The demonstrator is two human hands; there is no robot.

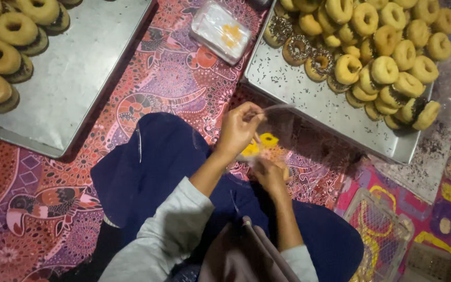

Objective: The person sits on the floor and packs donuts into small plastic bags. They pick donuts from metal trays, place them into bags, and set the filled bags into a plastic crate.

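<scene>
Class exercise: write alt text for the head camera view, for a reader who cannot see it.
Seen from above, a person's left hand and right hand hold a clear plastic bag with yellow print over a patterned cloth. A metal tray of piled doughnuts lies to the right, and another tray of doughnuts lies to the left.

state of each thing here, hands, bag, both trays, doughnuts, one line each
left hand: raised, pinching the top of the bag
right hand: closed on the bag's lower part
clear plastic bag: held between both hands, yellow print showing
right tray: heaped with doughnuts, some sprinkled
left tray: mostly bare, stacked doughnuts at its edge
</scene>
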